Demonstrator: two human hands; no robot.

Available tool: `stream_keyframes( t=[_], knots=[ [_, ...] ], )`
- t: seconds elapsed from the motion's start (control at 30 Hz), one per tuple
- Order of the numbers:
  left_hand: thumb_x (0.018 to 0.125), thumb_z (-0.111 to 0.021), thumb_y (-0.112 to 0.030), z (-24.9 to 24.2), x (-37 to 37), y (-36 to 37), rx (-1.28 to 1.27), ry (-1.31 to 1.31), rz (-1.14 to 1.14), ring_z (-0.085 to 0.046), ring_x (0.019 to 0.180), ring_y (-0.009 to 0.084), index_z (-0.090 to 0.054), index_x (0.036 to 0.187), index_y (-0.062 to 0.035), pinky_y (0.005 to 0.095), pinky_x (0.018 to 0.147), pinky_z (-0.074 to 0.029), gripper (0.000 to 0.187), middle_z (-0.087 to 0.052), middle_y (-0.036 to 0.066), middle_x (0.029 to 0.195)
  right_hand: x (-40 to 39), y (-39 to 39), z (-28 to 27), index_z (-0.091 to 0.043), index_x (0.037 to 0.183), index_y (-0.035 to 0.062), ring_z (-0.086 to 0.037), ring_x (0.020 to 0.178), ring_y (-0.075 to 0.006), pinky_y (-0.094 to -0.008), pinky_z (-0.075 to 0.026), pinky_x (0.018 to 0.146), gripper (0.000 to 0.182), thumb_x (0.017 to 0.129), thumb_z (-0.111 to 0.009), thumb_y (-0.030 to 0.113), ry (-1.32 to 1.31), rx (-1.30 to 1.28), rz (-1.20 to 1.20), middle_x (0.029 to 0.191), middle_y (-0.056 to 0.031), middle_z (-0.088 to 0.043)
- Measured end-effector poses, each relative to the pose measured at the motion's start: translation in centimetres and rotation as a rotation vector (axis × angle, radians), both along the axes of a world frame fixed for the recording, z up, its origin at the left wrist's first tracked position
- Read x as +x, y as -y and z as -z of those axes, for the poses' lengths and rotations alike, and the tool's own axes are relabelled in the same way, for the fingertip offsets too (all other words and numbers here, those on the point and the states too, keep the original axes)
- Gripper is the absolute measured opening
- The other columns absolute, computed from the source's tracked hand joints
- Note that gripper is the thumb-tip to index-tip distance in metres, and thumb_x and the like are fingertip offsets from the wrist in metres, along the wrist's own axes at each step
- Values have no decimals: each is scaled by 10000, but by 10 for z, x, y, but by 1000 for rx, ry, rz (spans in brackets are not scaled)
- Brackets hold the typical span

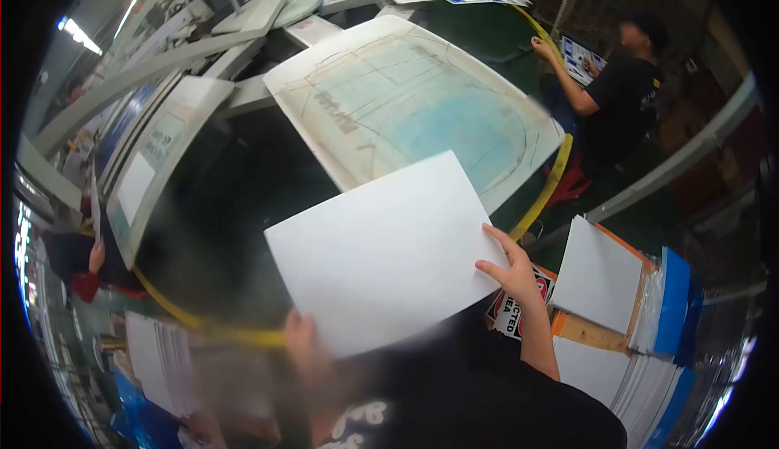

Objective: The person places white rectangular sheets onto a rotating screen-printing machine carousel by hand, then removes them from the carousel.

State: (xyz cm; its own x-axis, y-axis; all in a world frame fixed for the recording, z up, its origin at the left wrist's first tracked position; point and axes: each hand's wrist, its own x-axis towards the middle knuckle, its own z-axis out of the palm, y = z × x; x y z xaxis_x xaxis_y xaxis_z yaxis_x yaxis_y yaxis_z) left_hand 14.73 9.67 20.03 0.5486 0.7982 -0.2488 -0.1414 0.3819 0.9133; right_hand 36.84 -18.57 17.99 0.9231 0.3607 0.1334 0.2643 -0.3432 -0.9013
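A blank white sheet (385, 254) is held up in front of me, tilted, with its far corner overlapping the near edge of a stained board. My right hand (515, 274) grips its right edge, the thumb and a finger showing on the top face. At the lower left edge my left hand (304, 339) holds the sheet too; it is blurred and its fingers are partly hidden. The flat board (422, 116) beyond has rounded corners, pencil-like lines and a faded blue patch.
Stacks of white sheets (596, 274) stand to my right beside a red-and-black sign (511, 311). A yellow rail (544, 193) curves around the boards. Another board (162, 157) sits at left. A co-worker (629, 84) is at far right; another person's hand (96, 256) shows at left.
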Motion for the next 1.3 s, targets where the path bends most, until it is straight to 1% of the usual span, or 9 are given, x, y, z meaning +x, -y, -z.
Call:
stream_keyframes(
  t=[0.17, 0.27, 0.37, 0.4, 0.5, 0.6, 0.7, 0.8, 1.3],
  knots=[
    [871, -537, -34, 8, 31, -7, 3, -136, -28, -542, 1047, 199, -384, 1251, 71, 290, 901, -429, 423, -537, 180, 1170, 14, -12, 26, -454, 1198, -47, -605, 896, -186, -293, -472, 803, 557, 725, -715, 87, -4, -25, 216, 982, -160, -618],
    [846, -613, -92, 48, 50, -34, 621, -334, 260, -520, 1105, 235, -262, 1369, 47, 309, 923, -425, 645, -505, 216, 1225, 49, -29, 22, -518, 1101, -72, -596, 893, -213, -311, -466, 800, 499, 711, -743, 145, 28, -111, 236, 966, -163, -620],
    [837, -637, -129, 16, 95, -53, 174, -192, 368, -475, 1176, 237, -227, 1369, 88, 301, 950, -399, 707, -452, 246, 1287, 99, -48, 15, -517, 1125, -69, -566, 968, -262, -333, -433, 870, 547, 686, -751, 158, 69, -260, 216, 1027, -167, -587],
    [840, -632, -156, 20, 108, -65, 117, -308, 350, -475, 1177, 233, -269, 1356, 87, 295, 954, -396, 676, -446, 238, 1299, 115, -58, 15, -511, 1142, -66, -553, 1008, -280, -339, -418, 903, 568, 676, -750, 153, 72, -273, 206, 1057, -168, -570],
    [806, -669, -257, 17, 137, -113, 124, -95, 586, -491, 1168, 289, -296, 1349, 79, 299, 955, -397, 739, -408, 248, 1335, 150, -91, 17, -503, 1169, -63, -519, 1067, -290, -348, -398, 934, 601, 668, -751, 157, 164, -222, 173, 1125, -175, -534],
    [727, -712, -408, 29, 154, -149, 710, -373, 505, -330, 1281, 394, -338, 1358, 16, 408, 1039, -292, 847, -315, 268, 1391, 180, -117, 32, -425, 1250, -62, -470, 1118, -294, -364, -367, 961, 804, 609, -805, 241, 256, -220, 40, 1199, -185, -469],
    [612, -709, -592, 50, 162, -188, 1290, -729, 424, -18, 1348, 467, -396, 1354, -73, 594, 1050, -65, 958, -184, 276, 1441, 189, -148, 22, -378, 1281, -68, -429, 1157, -303, -370, -344, 981, 934, 547, -847, 271, 249, -248, -12, 1235, -197, -427],
    [520, -684, -694, 56, 157, -197, 1335, -902, 402, 217, 1308, 473, -448, 1331, -134, 706, 941, 100, 1014, -50, 248, 1478, 189, -172, 24, -378, 1275, -77, -427, 1160, -313, -371, -341, 986, 932, 547, -848, 265, 283, -295, -29, 1237, -198, -427],
    [435, -694, -720, 68, 148, -194, 1316, -967, 410, 253, 1294, 473, -496, 1301, -225, 728, 910, 119, 1017, 83, 168, 1501, 186, -169, 41, -373, 1285, -74, -414, 1178, -328, -377, -331, 1002, 922, 561, -844, 250, 241, -370, -76, 1260, -217, -414]
  ],
)
